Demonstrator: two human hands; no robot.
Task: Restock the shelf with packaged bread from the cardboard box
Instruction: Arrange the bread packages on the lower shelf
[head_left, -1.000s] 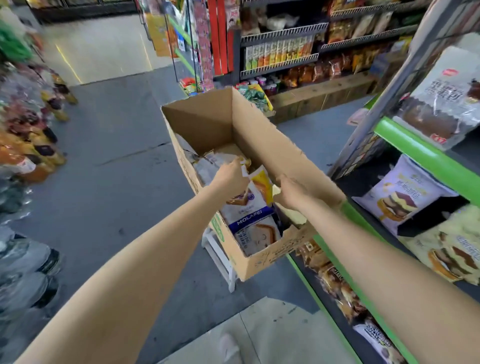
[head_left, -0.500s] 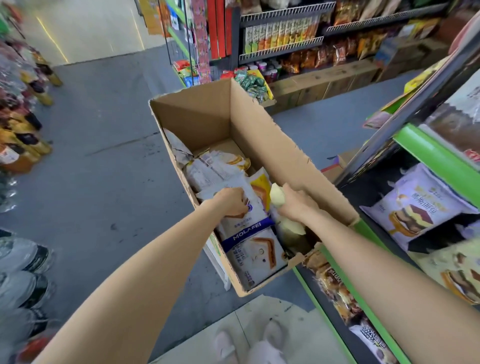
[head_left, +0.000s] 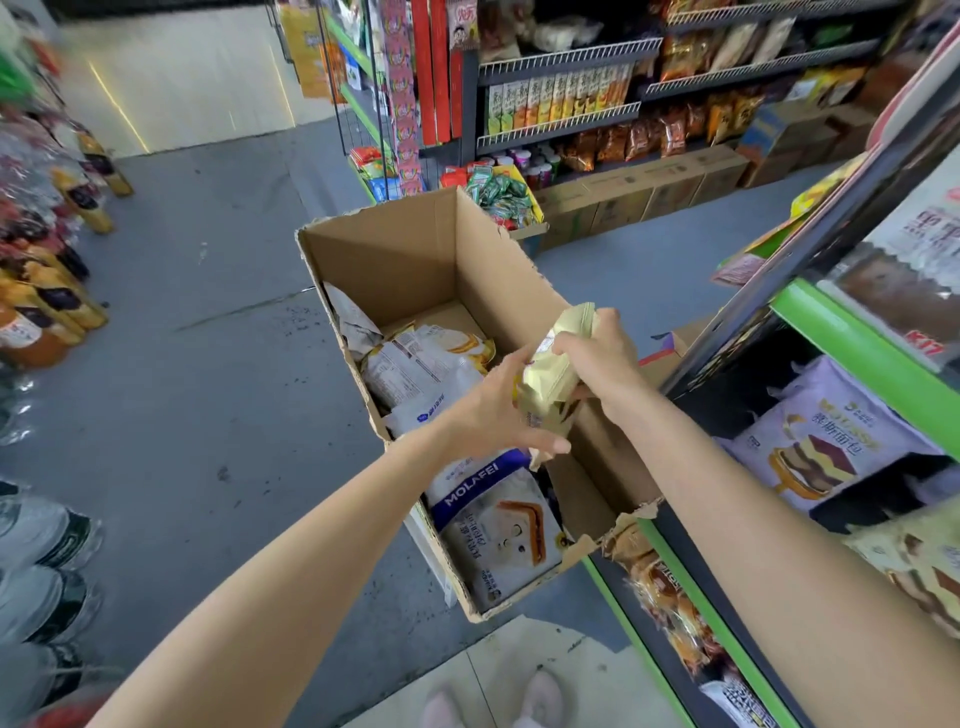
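Observation:
An open cardboard box (head_left: 415, 249) stands beside the green-edged shelf (head_left: 852, 348) and holds several bread packs, among them a white and blue MOLAFEI pack (head_left: 488, 499). Above the box's right side I hold a pale yellow bread pack (head_left: 550, 384). My right hand (head_left: 597, 358) grips its upper part with curled fingers. My left hand (head_left: 504, 410) holds its lower end from the left, thumb under the pack's bottom edge.
The shelf on the right carries a purple bread bag (head_left: 810, 441) and other bread packs, with more on the tier below (head_left: 670, 608). Bottles (head_left: 47, 306) line the left side of the grey aisle. Snack racks (head_left: 561, 104) stand behind the box.
Both hands were down in the box on packs. My right hand has lifted the pale yellow pack up out of the box, and my left hand has left the MOLAFEI pack to hold it too.

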